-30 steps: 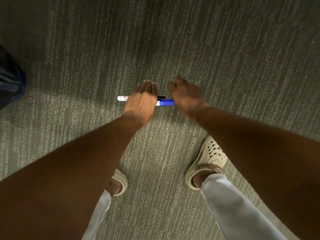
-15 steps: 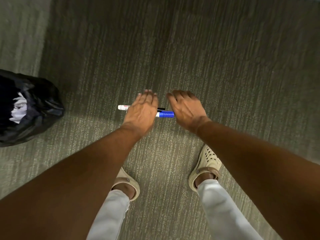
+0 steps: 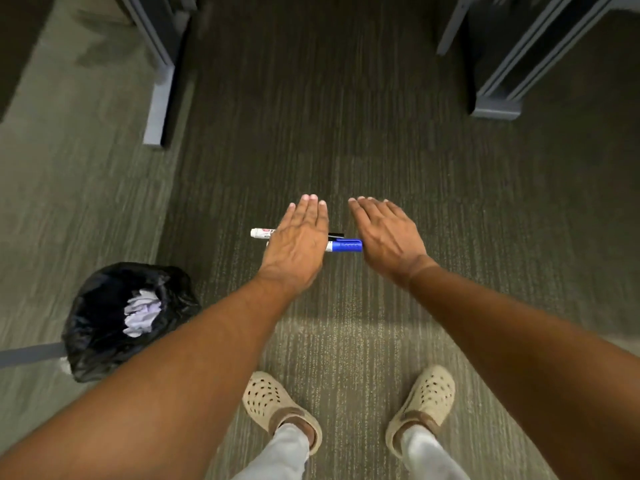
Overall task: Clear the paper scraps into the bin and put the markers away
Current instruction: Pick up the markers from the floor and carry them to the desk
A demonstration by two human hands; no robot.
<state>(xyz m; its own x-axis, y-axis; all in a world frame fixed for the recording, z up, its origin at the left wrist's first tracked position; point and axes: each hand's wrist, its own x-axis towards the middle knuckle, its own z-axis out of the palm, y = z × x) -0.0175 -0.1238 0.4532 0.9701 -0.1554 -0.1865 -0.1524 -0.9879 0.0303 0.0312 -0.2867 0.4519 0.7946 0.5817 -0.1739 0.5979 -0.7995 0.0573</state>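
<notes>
Two markers lie side by side on the carpet: a blue-capped marker (image 3: 344, 245) and, just behind it, a black-capped marker (image 3: 262, 232) with a white barrel. My left hand (image 3: 298, 242) hovers flat over their middles, fingers straight and together, holding nothing. My right hand (image 3: 387, 233) is held out flat just right of the blue cap, also holding nothing. At lower left stands a bin (image 3: 104, 355) lined with a black bag, with crumpled paper scraps (image 3: 142, 316) inside it.
Grey striped carpet (image 3: 346, 133) covers the floor. A dark furniture leg (image 3: 162, 98) stands at the back left and a grey frame (image 3: 498, 105) at the back right. My feet in beige clogs (image 3: 273, 403) are below the hands.
The view has tilted up and back, so the bin and the furniture have come into sight. Both hands have flattened out over the markers, which have not moved.
</notes>
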